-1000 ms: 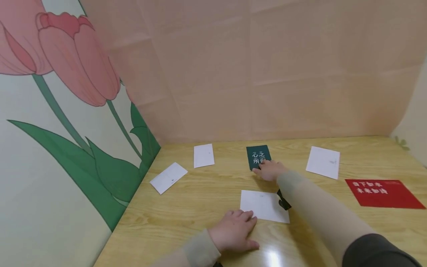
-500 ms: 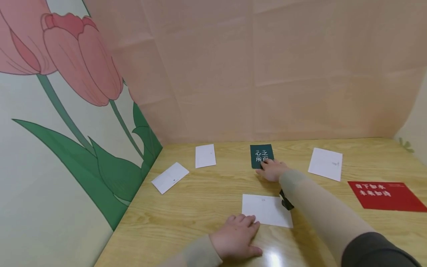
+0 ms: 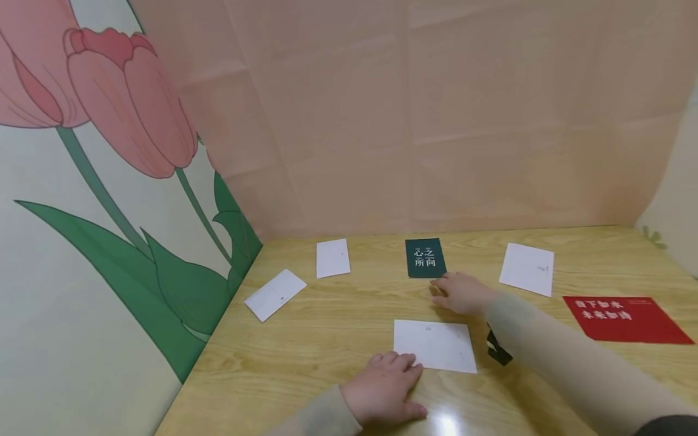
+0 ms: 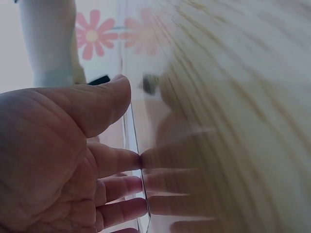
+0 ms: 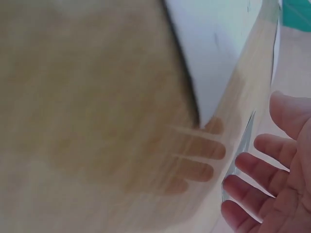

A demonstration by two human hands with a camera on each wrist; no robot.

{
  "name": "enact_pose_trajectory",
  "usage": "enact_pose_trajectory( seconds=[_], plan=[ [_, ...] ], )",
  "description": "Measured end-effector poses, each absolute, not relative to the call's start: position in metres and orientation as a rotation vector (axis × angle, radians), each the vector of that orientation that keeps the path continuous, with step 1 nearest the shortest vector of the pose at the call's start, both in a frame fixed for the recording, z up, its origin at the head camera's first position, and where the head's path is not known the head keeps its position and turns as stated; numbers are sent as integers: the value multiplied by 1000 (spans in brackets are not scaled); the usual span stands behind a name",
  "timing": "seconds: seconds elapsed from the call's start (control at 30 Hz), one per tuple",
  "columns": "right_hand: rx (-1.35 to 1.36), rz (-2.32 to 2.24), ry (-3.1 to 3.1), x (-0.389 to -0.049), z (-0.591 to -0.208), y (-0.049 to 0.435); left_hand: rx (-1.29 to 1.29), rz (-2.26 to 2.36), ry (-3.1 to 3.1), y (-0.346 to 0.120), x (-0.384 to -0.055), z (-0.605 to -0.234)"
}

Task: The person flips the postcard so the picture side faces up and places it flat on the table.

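In the head view, a dark green card (image 3: 426, 269) printed with white characters lies flat at the back middle of the table. My right hand (image 3: 465, 294) is just in front of its lower right corner, fingers spread and holding nothing. The right wrist view shows those fingers (image 5: 257, 172) relaxed above the tabletop. Nearer to me lies a white card (image 3: 438, 346) with faint small print. My left hand (image 3: 384, 389) rests on the table, palm down, its fingertips at that card's lower left edge. In the left wrist view, the fingers (image 4: 121, 187) are extended, touching the surface.
Two white cards, one tilted (image 3: 276, 295) and one upright (image 3: 333, 258), lie at the back left. Another white card (image 3: 527, 269) is at the back right, with a red card (image 3: 627, 324) bearing white characters in front of it. Pink cloth (image 3: 414, 121) hangs behind the table (image 3: 283, 375).
My right hand has come off the green card and drawn back toward me and to the right, uncovering all its characters. The left hand stays at the near white card.
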State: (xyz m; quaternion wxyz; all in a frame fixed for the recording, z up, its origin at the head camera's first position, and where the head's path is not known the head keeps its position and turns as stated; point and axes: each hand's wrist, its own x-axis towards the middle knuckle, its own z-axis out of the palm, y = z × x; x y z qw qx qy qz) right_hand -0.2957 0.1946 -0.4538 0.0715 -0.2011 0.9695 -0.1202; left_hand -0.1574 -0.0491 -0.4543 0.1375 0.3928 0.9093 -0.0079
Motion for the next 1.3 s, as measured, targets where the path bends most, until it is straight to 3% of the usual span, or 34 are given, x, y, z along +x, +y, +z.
enact_pose_trajectory(
  seconds=[0.47,0.93,1.3],
  plan=[
    [-553,-597,2807,-247,-453,213,1096,19,2611,-49,-160,-456],
    [-492,-612,2758,-233,-451,212,1100,44,2601,-49,-161,-452],
    [-456,-591,2758,-232,-451,210,1204,217,2427,-54,-194,-437]
  ],
)
